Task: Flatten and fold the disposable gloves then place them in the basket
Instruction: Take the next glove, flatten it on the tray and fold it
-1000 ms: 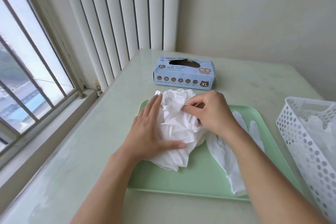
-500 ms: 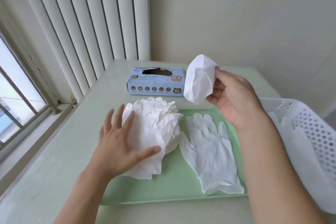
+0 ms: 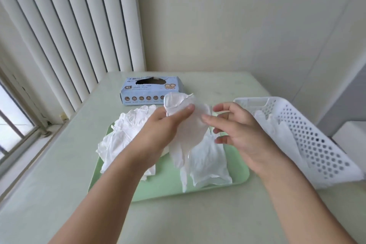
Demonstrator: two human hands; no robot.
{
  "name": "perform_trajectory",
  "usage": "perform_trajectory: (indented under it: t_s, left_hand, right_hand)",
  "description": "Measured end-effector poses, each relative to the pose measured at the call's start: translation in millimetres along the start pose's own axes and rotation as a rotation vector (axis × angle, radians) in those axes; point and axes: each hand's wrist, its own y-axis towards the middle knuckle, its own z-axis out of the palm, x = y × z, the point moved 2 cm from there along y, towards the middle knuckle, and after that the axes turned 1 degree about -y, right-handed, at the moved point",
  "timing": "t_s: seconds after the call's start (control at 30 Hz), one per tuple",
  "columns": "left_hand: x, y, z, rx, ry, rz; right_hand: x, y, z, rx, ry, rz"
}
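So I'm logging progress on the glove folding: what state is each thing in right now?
Held glove: lifted, unfolded, pinched by left hand.
Right hand: open, touching it.
Flat glove: on tray.
Glove pile: crumpled.
Basket: holds gloves.
Glove box: opened.

White glove aloft (cuff up), crumpled pile on tray, perforated basket right.

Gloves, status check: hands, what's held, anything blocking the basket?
Left hand pinching raised glove; right hand open beside it. Flat glove and pile on tray. Basket unobstructed.
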Motion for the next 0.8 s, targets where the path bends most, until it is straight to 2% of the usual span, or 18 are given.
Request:
perform_trajectory:
  t_s: [0.07, 0.17, 0.23, 0.33, 0.5, 0.57, 0.67, 0.8]
  left_hand:
    - [-6, 5, 9, 0.159, -0.090, -0.126]
    - [-9, 6, 25, 0.408, -0.117, -0.205]
    - [-7, 7, 31, 0.458, -0.157, -0.227]
    - [-3, 10, 29, 0.458, -0.208, -0.233]
    - [4, 12, 21, 0.368, -0.037, -0.120]
    - [0, 8, 23, 0.364, 0.021, -0.027]
    - [-14, 0, 32, 0.358, 0.111, 0.205]
    - [-32, -4, 36, 0.131, 0.171, 0.412]
  right_hand:
    - [6, 1, -14, 0.099, -0.081, -0.042]
    - [19, -1, -21, 0.325, 0.003, 0.004]
    - [25, 0, -24, 0.313, 0.133, 0.014]
    - [31, 1, -34, 0.188, 0.286, -0.038]
    - [35, 0, -46, 0.092, 0.292, -0.151]
    - [38, -3, -44, 0.102, 0.304, -0.181]
    - [44, -8, -38, 0.126, 0.227, -0.204]
    - [55, -12, -47, 0.147, 0.111, -0.321]
